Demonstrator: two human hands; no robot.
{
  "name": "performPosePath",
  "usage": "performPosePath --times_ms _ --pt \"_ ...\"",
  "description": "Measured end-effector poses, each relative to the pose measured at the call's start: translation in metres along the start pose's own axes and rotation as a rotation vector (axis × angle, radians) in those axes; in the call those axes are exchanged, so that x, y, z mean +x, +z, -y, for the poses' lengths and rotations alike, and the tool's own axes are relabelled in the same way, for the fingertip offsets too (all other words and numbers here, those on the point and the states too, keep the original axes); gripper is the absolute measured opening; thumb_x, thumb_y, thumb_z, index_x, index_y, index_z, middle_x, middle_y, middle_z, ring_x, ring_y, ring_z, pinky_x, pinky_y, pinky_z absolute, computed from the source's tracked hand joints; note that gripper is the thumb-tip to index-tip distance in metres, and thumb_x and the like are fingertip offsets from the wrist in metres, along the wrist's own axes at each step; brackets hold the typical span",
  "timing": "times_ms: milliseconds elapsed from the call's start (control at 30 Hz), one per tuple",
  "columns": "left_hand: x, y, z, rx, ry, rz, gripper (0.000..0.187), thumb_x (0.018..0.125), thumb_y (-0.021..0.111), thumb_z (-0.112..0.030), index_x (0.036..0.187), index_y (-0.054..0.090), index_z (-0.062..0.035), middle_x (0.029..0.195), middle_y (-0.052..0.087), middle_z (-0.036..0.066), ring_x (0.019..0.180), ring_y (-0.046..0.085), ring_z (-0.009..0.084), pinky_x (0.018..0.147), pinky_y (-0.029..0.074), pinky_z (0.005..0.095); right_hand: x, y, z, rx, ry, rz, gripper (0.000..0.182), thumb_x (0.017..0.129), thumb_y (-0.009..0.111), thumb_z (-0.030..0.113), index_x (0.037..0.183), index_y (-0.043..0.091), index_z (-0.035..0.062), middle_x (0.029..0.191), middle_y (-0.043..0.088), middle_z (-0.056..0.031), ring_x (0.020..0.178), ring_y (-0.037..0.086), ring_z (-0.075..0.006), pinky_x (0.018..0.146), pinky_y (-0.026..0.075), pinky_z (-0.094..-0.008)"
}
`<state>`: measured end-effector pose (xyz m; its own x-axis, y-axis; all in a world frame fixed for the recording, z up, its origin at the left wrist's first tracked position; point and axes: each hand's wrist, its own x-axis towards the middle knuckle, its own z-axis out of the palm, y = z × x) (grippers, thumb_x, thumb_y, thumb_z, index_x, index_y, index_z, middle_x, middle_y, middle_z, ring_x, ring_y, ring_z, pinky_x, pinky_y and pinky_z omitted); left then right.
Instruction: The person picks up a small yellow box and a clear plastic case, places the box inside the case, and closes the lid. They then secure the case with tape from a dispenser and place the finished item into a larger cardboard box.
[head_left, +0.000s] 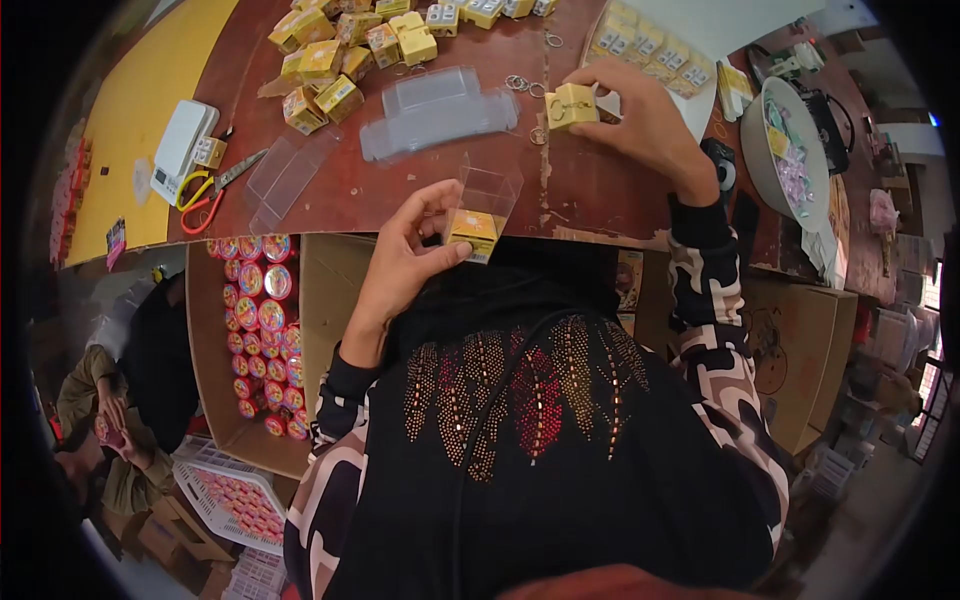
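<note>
My left hand is closed around a transparent plastic box with an open top, held at the table's front edge. Inside its lower end lies a yellow printed piece. Between the thumb and fingers of my right hand is a small yellow cube with a metal key ring and chain on its face. Flat transparent plastic boxes rest on the table just beyond my left hand. Loose metal rings lie between them and the yellow cube.
Yellow printed boxes are heaped at the table's back. Scissors and a white scale lie left. A bowl of small packets stands right. Below the table is a carton of round red tubs. Another person's hands show lower left.
</note>
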<state>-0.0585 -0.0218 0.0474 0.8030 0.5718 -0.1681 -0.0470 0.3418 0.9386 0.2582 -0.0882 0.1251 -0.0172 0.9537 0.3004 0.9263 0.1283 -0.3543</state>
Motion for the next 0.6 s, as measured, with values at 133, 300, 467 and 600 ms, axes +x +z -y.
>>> performPosePath --times_ms 133,300,467,600 --pt "0.007 0.008 0.000 -0.015 -0.044 0.082 0.067 0.079 0.074 0.005 0.140 0.047 -0.0025 0.130 0.057 0.008 0.111 0.058 0.0156 0.094 0.049 0.0301 0.000 -0.040 0.036 0.173 -0.038 0.074 0.046 0.072 0.081 0.009 0.116 0.067 0.0114 0.112 0.066 -0.0006 0.096 0.061 -0.0169 0.078 0.048 -0.0312" --pt "0.008 0.021 -0.004 -0.093 -0.022 0.181 0.069 0.078 0.074 0.006 0.141 0.046 -0.0027 0.134 0.056 0.009 0.114 0.059 0.0176 0.096 0.050 0.0310 -0.003 -0.041 0.050 0.253 -0.241 0.145 0.047 0.070 0.081 0.005 0.115 0.069 0.0117 0.119 0.064 -0.0008 0.105 0.059 -0.0197 0.087 0.047 -0.0323" --pt "0.002 0.028 -0.005 -0.168 0.001 0.235 0.071 0.078 0.073 0.008 0.142 0.044 -0.0027 0.134 0.055 0.010 0.114 0.059 0.0189 0.096 0.051 0.0321 -0.005 -0.039 0.057 0.214 -0.383 0.263 0.057 0.065 0.081 0.006 0.120 0.069 0.0148 0.137 0.054 -0.0048 0.121 0.052 -0.0255 0.102 0.042 -0.0381" --pt "-0.003 0.037 -0.007 -0.116 0.048 0.202 0.075 0.080 0.072 0.008 0.146 0.038 -0.0040 0.131 0.055 0.012 0.116 0.059 0.0196 0.095 0.051 0.0318 -0.011 -0.038 0.061 0.151 -0.432 0.224 0.065 0.068 0.082 0.010 0.130 0.063 0.0173 0.138 0.054 -0.0046 0.124 0.051 -0.0251 0.103 0.042 -0.0381"
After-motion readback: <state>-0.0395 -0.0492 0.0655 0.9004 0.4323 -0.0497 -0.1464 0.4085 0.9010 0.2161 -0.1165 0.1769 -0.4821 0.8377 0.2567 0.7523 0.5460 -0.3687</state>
